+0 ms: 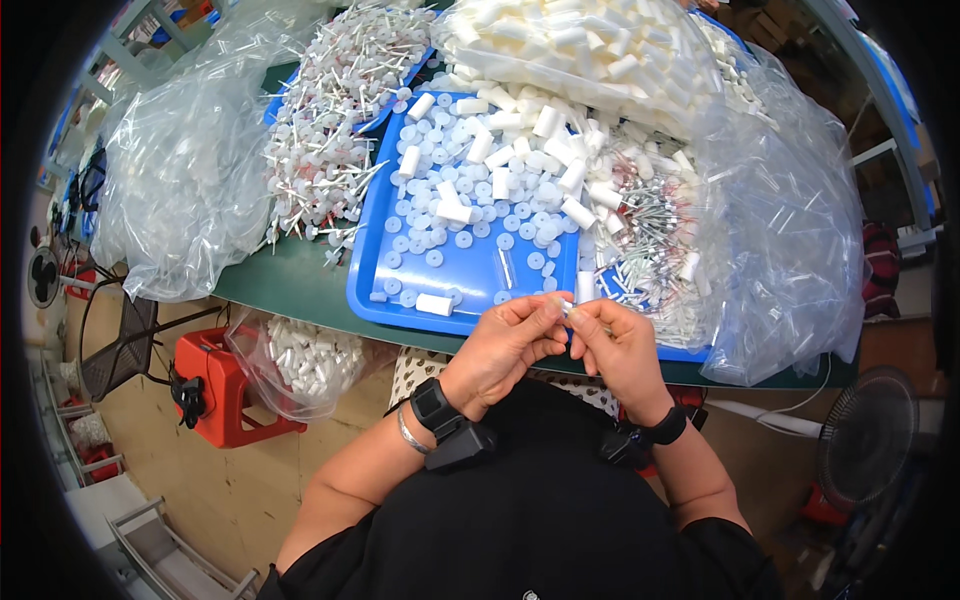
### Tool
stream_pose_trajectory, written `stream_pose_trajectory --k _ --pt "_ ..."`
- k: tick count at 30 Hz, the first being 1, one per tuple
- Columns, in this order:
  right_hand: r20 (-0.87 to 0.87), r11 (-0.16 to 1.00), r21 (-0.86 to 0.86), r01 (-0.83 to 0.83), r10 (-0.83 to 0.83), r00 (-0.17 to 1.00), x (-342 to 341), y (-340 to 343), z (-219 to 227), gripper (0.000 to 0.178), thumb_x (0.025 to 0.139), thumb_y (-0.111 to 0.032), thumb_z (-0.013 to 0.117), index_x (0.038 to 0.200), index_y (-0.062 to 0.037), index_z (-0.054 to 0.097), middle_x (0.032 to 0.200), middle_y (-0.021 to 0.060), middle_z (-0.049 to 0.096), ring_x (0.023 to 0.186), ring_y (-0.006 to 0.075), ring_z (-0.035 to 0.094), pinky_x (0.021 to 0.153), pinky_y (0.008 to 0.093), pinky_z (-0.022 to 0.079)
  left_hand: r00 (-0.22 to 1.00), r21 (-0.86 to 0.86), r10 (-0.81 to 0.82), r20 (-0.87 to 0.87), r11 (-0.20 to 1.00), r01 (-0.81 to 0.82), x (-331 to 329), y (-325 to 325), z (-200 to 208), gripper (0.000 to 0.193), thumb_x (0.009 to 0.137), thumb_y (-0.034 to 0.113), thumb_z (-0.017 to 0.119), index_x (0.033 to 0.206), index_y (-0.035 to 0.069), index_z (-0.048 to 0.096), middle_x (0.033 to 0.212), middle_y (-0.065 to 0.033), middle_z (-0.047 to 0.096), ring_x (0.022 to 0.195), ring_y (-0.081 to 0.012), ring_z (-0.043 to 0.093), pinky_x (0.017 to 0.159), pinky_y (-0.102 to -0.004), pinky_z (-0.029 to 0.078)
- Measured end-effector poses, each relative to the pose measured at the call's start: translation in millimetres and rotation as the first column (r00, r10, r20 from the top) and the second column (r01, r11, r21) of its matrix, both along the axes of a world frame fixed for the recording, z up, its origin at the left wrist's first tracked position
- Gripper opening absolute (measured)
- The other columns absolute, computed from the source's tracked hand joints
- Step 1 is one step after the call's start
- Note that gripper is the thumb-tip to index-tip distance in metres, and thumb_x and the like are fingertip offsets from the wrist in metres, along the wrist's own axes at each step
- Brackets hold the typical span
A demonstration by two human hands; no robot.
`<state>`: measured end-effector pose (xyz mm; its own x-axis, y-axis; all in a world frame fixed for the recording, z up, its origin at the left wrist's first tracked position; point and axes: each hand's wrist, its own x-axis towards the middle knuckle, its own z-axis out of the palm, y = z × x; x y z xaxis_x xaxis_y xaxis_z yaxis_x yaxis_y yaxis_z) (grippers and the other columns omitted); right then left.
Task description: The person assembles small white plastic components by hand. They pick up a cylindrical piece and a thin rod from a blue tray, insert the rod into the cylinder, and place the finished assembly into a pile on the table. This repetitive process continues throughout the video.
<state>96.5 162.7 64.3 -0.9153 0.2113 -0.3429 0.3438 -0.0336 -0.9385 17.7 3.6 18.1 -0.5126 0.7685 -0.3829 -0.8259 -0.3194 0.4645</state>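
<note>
My left hand point(508, 345) and my right hand point(618, 345) meet at the front edge of a blue tray point(362, 270). Fingertips of both pinch a small white piece point(567, 308), mostly hidden by the fingers, so its kind is unclear. Translucent round discs point(434, 258) with centre holes lie scattered over the tray, along with white cylinders point(454, 211). One white cylinder point(585, 287) stands just beyond my right fingers. Farther right, thin metal-tipped pieces with reddish strands point(655, 215) are heaped among short white sticks point(632, 272).
White stems with discs point(325, 130) are piled at the left on the green table point(290, 285). Crumpled clear plastic bags point(185, 180) flank the work area. At the back lies a bag of white cylinders point(590, 50). A red stool point(215, 390) and a fan point(868, 435) stand below.
</note>
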Motion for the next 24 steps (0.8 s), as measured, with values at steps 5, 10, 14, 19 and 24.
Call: stream_pose_trajectory --k 5,10,14,19,24 --pt "-0.022 0.994 0.092 -0.062 0.064 0.998 -3 21 -1 0.023 0.104 -0.020 0.058 0.105 -0.0001 0.069 0.080 0.0029 0.068 0.064 0.0056 0.058 0.057 0.0216 0.047 0.993 -0.010 0.089 -0.074 0.996 -0.090 -6 -2 5 0.036 0.103 0.030 0.061 0.120 -0.002 0.063 0.087 -0.0002 0.062 0.078 -0.0082 0.059 0.072 -0.0231 0.051" --pt "-0.168 0.302 0.949 0.087 0.255 0.952 -17 70 -12 0.011 0.090 -0.012 0.066 0.083 -0.0037 0.068 0.079 0.0119 0.065 0.068 0.0279 0.063 0.063 0.0362 0.050 0.985 -0.070 0.173 -0.019 0.982 -0.174 -15 -7 3 0.030 0.101 0.031 0.065 0.115 0.004 0.066 0.092 0.0009 0.062 0.080 -0.0087 0.061 0.074 -0.0234 0.052" --pt "0.043 -0.109 0.994 -0.004 0.361 0.931 -22 75 -35 0.013 0.081 -0.010 0.068 0.071 -0.0065 0.061 0.075 0.0102 0.055 0.074 0.0304 0.062 0.066 0.0429 0.050 0.988 -0.078 0.152 -0.010 0.985 -0.153 -11 -6 5 0.032 0.102 0.032 0.062 0.118 0.003 0.064 0.099 -0.0051 0.067 0.091 -0.0145 0.068 0.080 -0.0274 0.056" --pt "-0.016 0.039 0.999 0.002 0.359 0.933 -24 75 -29 0.008 0.080 -0.009 0.067 0.073 -0.0055 0.063 0.074 0.0111 0.057 0.069 0.0308 0.063 0.063 0.0442 0.050 0.989 -0.063 0.144 -0.008 0.987 -0.145 -12 -5 3 0.033 0.103 0.030 0.061 0.121 0.002 0.062 0.108 -0.0126 0.069 0.102 -0.0214 0.070 0.090 -0.0322 0.059" --pt "0.013 0.640 0.762 -0.094 0.130 0.991 -17 65 -3 0.008 0.083 -0.005 0.073 0.089 -0.0018 0.069 0.083 0.0113 0.068 0.067 0.0211 0.068 0.063 0.0311 0.053 0.985 -0.083 0.170 -0.024 0.982 -0.172 -15 -5 7 0.035 0.103 0.027 0.060 0.124 -0.001 0.060 0.112 -0.0153 0.068 0.105 -0.0235 0.070 0.093 -0.0331 0.058"
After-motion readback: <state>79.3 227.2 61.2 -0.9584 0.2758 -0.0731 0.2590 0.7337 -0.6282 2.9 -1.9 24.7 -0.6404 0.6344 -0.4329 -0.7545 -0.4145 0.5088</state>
